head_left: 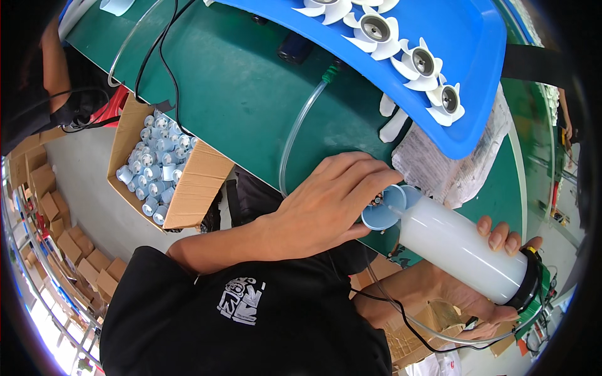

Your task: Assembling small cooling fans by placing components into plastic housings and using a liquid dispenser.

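Observation:
My left hand [332,200] is closed around a small light-blue plastic cup [377,218], its open mouth turned to the right. Something small and copper-coloured shows inside the cup. In my right hand [495,269] lies a large dispensing syringe barrel [464,247], filled with milky white material and tilted. Its narrow nozzle points left into the cup's mouth; whether the tip touches the inside cannot be made out. A black cap [525,285] closes the barrel's far end, with a clear hose and a black cable running from it. Another light-blue piece [411,195] shows just behind the cup.
A blue tray [470,37] with several white fan impellers [421,62] stands over newspaper [433,160] on the green table [244,125]. A clear hose [300,128] crosses the table. At the left, a cardboard box [194,188] holds many light-blue cups. Another person's arm [56,69] shows upper left.

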{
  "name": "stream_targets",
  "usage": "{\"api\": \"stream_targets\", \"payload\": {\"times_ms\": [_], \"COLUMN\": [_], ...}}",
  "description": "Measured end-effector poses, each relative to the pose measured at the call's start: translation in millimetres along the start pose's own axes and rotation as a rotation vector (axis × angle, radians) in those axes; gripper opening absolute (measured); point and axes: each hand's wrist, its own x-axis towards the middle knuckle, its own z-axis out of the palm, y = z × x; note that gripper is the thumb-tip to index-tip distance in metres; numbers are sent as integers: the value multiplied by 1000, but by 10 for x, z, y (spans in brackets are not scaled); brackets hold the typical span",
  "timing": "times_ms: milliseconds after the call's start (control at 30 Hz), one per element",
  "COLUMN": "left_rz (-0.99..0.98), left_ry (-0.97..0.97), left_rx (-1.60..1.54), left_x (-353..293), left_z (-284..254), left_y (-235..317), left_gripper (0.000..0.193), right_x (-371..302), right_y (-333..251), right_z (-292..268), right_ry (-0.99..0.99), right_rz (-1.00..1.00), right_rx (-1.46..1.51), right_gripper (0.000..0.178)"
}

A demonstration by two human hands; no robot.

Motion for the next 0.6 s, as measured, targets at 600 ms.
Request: {"api": "stream_targets", "payload": {"times_ms": [600], "left_rz": [12], "left_ry": [56], "left_rx": [99], "left_x": [36], "left_z": [85], "left_y": [25], "left_gripper": [75], "right_x": [-67], "right_y": [-335], "right_z": [-213], "right_ry": [7], "right_rz": [-120], "right_rx": [-52], "right_gripper": [93]}}
